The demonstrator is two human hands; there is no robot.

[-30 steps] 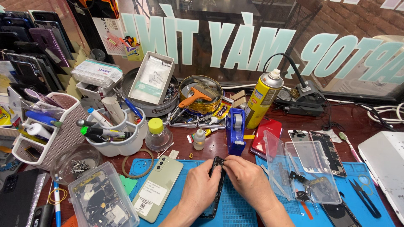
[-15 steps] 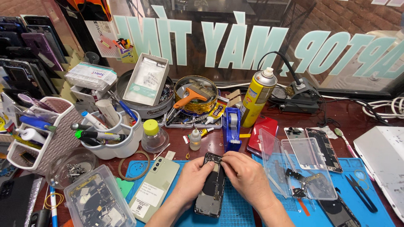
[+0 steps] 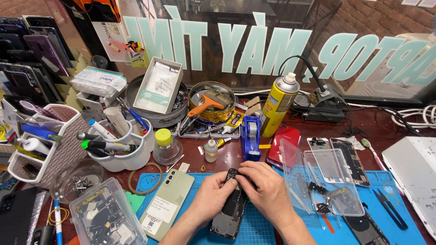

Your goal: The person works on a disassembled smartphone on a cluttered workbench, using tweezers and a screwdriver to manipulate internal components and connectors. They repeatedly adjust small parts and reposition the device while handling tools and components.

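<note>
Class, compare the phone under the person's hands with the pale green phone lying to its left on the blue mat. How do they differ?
The dark phone lies open, its inner parts showing; the pale green phone is closed, back up. The left hand and right hand grip the dark phone; nothing touches the pale green phone. Only the pale green phone carries a white sticker. Both lie flat on the blue mat.

A black opened phone body (image 3: 230, 209) lies on a blue gridded rubber work mat (image 3: 263, 231) over a dark red-brown wooden tabletop (image 3: 363, 127); nearby, a pale green phone back (image 3: 164, 203), a yellow metal spray can (image 3: 278, 108), a blue plastic tape dispenser (image 3: 250, 136) and a glossy red phone cover (image 3: 285, 144).
</note>
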